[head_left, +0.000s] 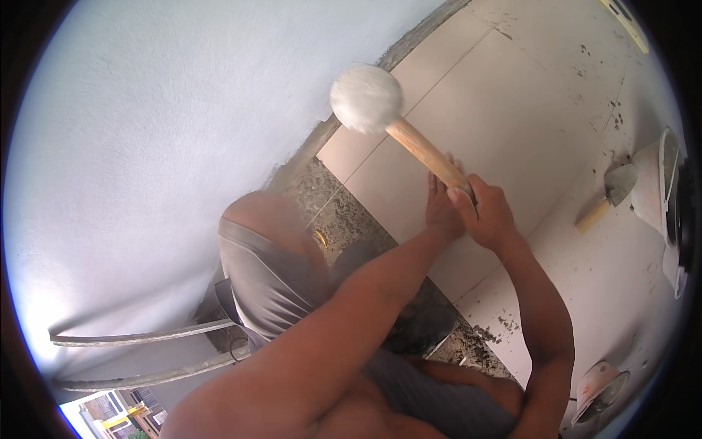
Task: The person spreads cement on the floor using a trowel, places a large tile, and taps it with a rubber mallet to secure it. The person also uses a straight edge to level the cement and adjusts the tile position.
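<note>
A mallet with a round white head (pixel 365 99) and a wooden handle (pixel 424 148) is raised over the pale floor tiles (pixel 482 117). My right hand (pixel 491 212) is closed around the end of its handle, and the head points up and left toward the wall. Close beside it, partly behind the handle, my left hand (pixel 443 212) reaches over the tiles with its fingers stretched out. Whether its palm touches the tile I cannot tell. Bare rough mortar (pixel 322 197) shows along the tiles' near edge, by my knees.
A white wall (pixel 146 132) borders the floor on the left. On the right lie a trowel (pixel 610 192), a white bucket (pixel 651 179) and another dirty container (pixel 599 391). A yellow level-like bar (pixel 629 25) is at the far right. Mortar crumbs (pixel 497 327) dot the tiles.
</note>
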A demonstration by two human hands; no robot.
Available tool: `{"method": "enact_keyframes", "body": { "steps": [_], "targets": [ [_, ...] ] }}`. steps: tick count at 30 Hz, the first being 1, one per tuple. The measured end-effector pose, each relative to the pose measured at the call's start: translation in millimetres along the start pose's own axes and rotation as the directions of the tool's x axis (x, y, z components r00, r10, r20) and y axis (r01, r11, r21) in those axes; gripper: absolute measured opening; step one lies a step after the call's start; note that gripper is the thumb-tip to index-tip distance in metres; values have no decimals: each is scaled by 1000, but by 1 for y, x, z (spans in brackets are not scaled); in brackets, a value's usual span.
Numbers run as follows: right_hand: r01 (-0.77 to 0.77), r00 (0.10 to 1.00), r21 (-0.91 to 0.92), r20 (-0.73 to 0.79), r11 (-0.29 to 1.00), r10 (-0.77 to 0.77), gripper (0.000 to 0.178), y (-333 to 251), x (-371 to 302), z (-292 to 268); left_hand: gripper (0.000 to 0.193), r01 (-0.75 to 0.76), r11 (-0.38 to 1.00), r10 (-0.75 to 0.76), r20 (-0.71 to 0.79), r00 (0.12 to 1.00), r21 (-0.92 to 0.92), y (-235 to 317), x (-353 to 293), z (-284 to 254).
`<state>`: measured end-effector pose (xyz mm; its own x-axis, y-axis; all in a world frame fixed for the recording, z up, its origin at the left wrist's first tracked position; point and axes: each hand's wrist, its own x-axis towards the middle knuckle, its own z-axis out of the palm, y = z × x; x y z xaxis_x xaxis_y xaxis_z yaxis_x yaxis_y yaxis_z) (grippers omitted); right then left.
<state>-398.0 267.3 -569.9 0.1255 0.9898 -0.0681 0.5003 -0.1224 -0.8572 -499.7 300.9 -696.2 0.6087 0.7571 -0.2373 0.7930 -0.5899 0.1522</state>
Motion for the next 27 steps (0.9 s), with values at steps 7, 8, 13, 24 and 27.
{"method": "enact_keyframes", "body": {
  "steps": [7,8,13,24,27],
  "targets": [
    [-186,981,-61,48,981,189,46,33,3,-16,91,24,988,-15,62,998,-150,17,6,-6],
    [-171,985,-51,4,984,171,46,15,10,-27,95,63,988,-59,28,998,-142,17,11,-9],
    [26,930,133,-368,991,25,47,12,15,-52,115,169,980,-182,-122,976,-106,26,41,-5],
    [-247,818,130,-504,960,279,53,55,10,-86,130,243,970,-223,361,905,-10,48,75,-80],
    [-204,745,-6,-649,979,151,52,112,-11,-52,130,254,967,-237,364,901,2,55,77,-77]
  ]
}}
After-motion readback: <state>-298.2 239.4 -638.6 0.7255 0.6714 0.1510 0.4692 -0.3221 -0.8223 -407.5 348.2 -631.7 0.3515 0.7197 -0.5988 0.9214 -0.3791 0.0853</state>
